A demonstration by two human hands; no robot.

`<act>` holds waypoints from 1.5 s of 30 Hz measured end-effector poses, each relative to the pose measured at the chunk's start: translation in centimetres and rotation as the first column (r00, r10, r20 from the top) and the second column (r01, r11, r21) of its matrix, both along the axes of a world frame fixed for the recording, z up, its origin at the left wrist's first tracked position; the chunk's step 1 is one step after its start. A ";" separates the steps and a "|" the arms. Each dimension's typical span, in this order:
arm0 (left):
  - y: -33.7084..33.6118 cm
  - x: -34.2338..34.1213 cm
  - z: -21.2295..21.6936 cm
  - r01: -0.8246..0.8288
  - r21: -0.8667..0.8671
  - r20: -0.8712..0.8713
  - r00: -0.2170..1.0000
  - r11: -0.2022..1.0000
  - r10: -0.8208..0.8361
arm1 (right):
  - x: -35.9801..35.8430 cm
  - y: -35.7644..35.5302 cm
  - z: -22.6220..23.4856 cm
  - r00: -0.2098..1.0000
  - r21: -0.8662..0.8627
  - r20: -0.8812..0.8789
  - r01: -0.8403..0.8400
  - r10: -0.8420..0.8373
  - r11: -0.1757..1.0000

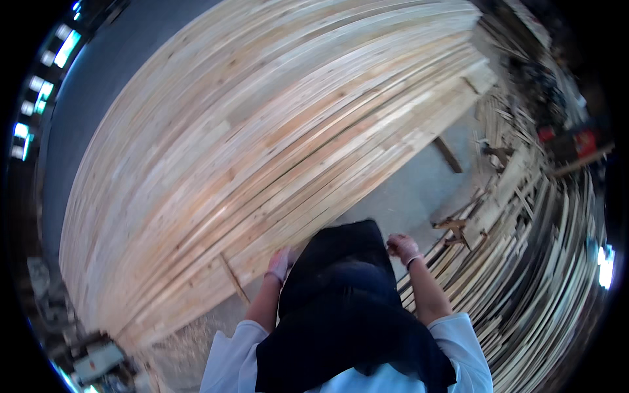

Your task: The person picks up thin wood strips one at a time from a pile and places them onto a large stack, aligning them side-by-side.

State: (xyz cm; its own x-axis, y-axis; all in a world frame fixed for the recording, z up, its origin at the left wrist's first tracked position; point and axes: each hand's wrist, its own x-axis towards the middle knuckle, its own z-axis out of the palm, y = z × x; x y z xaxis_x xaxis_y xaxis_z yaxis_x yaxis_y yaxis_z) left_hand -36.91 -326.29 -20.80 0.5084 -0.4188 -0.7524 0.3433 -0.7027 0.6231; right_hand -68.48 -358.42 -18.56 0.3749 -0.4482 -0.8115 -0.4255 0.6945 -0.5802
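Fingers of left hand (280, 262) against stacked boards (262, 150), offcut pile (524, 262) rightward

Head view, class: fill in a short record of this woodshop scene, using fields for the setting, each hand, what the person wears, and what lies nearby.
Setting: large stack of long pale wooden boards on a grey concrete floor
Left hand: gloved, fingers resting flat against the stack's near edge
Right hand: gloved, loosely curled, apart from the stack, holding nothing visible
Clothing: dark apron over a pale long-sleeved shirt
Nearby: pile of thin pale wooden strips on the person's right
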 end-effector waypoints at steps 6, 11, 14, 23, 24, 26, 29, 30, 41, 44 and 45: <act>-8.1 -1.9 5.9 -0.695 0.017 -0.210 0.700 0.719 0.682 | 6.3 -15.7 -5.3 0.983 0.273 0.016 0.172 -0.183 0.946; -6.6 -13.5 7.9 -0.845 0.238 -0.118 0.464 0.478 0.878 | 13.2 -29.1 -12.7 0.943 0.500 0.315 -0.071 -0.105 0.863; -4.3 -23.8 9.2 -0.770 0.383 -0.312 0.412 0.510 0.856 | 18.6 -35.1 -15.4 0.938 0.605 0.067 0.233 -0.340 0.761; -16.2 -28.2 17.5 -0.735 0.582 -0.127 0.341 0.348 0.932 | 27.0 -43.3 -26.3 0.972 0.291 0.004 0.224 -0.235 0.930; -16.4 -27.8 17.0 -0.750 0.562 -0.154 0.319 0.348 0.935 | 26.6 -43.4 -26.2 0.970 0.222 0.068 0.213 -0.233 0.952; -16.7 -27.8 14.8 -0.789 0.466 -0.187 0.354 0.400 0.916 | 28.0 -41.9 -22.4 0.973 0.201 -0.043 0.230 -0.226 0.952; -15.7 -26.1 11.4 -0.804 0.326 -0.225 0.445 0.497 0.867 | 25.9 -39.1 -16.9 0.976 0.172 -0.036 0.217 -0.214 0.961; -16.6 -23.9 11.2 -0.846 0.291 -0.217 0.397 0.447 0.892 | 24.2 -39.0 -15.8 0.984 0.170 0.024 0.168 -0.175 0.971; -19.9 -9.8 10.6 -0.880 0.001 -0.859 -0.244 -0.474 0.451 | 4.3 -30.5 9.5 0.818 -0.440 -0.054 -0.534 0.572 0.722; -19.3 -9.8 9.0 -0.795 0.075 -0.854 -0.363 -0.602 0.372 | -2.7 -34.3 13.5 0.775 -0.200 -0.257 -0.628 0.578 0.752; -18.8 -10.2 8.7 -0.801 0.083 -0.850 -0.368 -0.593 0.377 | -3.4 -34.7 14.8 0.751 -0.187 -0.342 -0.643 0.565 0.742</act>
